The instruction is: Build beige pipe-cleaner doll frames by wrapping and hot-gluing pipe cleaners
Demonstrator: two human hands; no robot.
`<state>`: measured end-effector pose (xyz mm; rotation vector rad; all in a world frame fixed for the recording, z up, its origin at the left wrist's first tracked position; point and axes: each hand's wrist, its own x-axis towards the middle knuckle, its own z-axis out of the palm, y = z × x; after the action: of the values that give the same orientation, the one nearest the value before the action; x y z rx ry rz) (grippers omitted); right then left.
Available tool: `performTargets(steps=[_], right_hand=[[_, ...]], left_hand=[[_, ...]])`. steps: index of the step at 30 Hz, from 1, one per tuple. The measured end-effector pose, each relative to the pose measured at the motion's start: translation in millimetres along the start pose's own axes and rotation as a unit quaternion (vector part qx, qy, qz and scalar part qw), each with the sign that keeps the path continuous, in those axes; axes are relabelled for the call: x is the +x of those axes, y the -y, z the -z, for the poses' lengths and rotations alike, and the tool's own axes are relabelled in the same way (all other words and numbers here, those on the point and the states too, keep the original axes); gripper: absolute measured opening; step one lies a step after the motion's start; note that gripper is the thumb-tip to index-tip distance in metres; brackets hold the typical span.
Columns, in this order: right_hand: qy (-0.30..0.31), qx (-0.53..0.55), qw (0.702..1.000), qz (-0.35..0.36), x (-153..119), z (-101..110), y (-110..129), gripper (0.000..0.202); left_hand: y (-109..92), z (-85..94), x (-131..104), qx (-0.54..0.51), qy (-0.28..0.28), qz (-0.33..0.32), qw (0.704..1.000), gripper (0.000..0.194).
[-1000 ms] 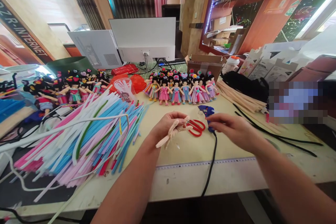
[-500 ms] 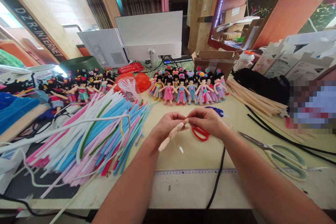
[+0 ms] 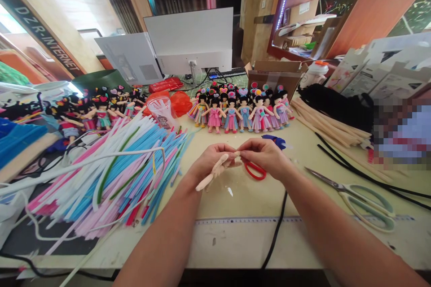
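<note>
Both hands meet over the middle of the table, pinching a beige pipe-cleaner piece point(image 3: 214, 172). My left hand point(image 3: 213, 158) is closed around its middle, with bent, twisted ends sticking out below the fingers toward the lower left. Thumb and forefinger of my right hand point(image 3: 264, 156) pinch its other end. Just under the right hand lie red-handled scissors point(image 3: 255, 171), partly hidden by it. A blue tool point(image 3: 274, 141), perhaps a glue gun, lies behind the right hand. On the table below the hands is a small white scrap point(image 3: 230, 191).
Coloured pipe cleaners point(image 3: 111, 175) are heaped at left. Several finished dolls point(image 3: 231, 112) stand at the back. Large scissors point(image 3: 357, 197), black strips point(image 3: 357, 168) and beige pipe cleaners point(image 3: 332, 125) lie at right. A ruler point(image 3: 235, 221) and a black cable point(image 3: 276, 233) are near the front edge.
The beige piece has turned in the left hand, so its bent ends now spread wider toward the lower left. Both hands stay together, and the view has shifted slightly.
</note>
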<state>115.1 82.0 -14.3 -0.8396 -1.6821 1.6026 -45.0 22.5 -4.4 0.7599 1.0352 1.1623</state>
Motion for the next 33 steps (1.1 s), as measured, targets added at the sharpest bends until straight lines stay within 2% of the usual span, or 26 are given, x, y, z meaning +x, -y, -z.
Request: performTargets(steps=[9, 19, 33], right_hand=[[-0.015, 0.042, 0.999, -0.032, -1.6, -0.3, 3.7, 0.025], [-0.001, 0.097, 0.993, -0.065, -0.6, 1.4, 4.5, 0.034], [0.010, 0.128, 0.990, -0.065, 0.2, -1.4, -0.1, 0.025]], left_hand=[[4.6, 7.0, 2.1, -0.003, 0.007, -0.005, 1.000, 0.036], [6.1, 9.6, 4.4, -0.005, 0.013, -0.010, 1.000, 0.034], [5.1, 9.1, 3.7, 0.002, 0.025, -0.006, 1.000, 0.033]])
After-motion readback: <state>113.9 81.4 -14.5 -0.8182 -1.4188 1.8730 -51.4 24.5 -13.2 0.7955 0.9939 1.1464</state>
